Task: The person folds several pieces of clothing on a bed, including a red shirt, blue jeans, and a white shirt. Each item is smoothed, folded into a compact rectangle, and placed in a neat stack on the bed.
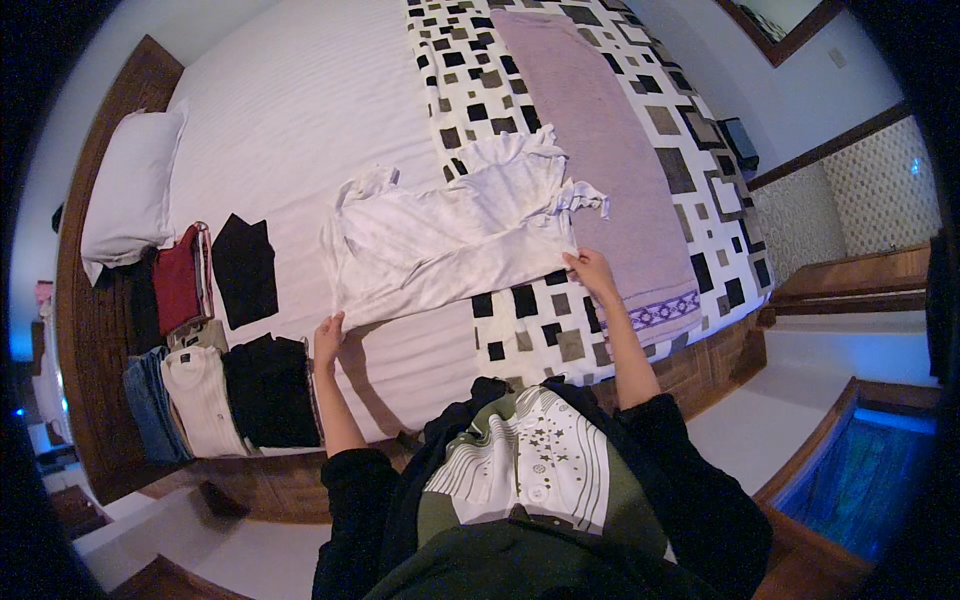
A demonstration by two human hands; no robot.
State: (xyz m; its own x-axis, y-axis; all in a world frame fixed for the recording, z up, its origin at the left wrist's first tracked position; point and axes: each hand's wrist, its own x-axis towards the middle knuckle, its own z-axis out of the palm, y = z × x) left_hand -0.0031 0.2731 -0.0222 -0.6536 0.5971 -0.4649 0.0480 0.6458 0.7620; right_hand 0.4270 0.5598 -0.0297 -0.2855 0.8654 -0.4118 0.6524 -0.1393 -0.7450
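White garment (450, 235), spread over the pale sheet (300, 100) and square-patterned blanket (465, 85), lies between and beyond the left hand (328, 338), pinching its near-left corner, and the right hand (592, 272), pinching its near-right corner at the edge of the lilac towel (585, 100).

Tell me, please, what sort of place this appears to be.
Most likely a bedroom: there is a wide bed with a white sheet, a brown wooden headboard with a plump white pillow beside it, and a white blanket patterned with black and brown squares.
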